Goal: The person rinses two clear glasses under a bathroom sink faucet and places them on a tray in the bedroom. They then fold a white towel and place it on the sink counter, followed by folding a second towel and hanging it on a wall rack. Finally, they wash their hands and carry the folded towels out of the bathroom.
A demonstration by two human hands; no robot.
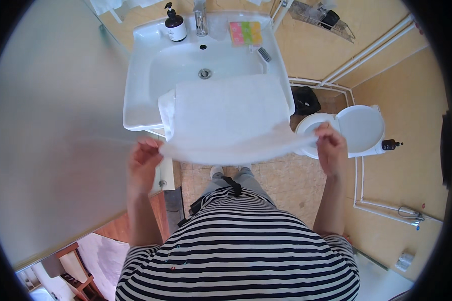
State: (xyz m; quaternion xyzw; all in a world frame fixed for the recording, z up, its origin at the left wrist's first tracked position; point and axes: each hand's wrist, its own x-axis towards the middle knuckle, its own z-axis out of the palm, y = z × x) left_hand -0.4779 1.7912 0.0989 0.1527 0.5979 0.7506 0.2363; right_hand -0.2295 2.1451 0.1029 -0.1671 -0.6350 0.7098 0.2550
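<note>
Left grip [145, 156] and right grip [331, 149] are each pinching an end of this white cloth [231, 110], near edge strung between them, the rest draped over the front of the washbasin [153, 70]. My worry: tug too hard and it could slide off toward the floor [296, 188]; if my right pinch slips, that end might brush the toilet [361, 129]. Label-wise, the dark pump bottle [175, 25] has a white one, print too small to read.
</note>
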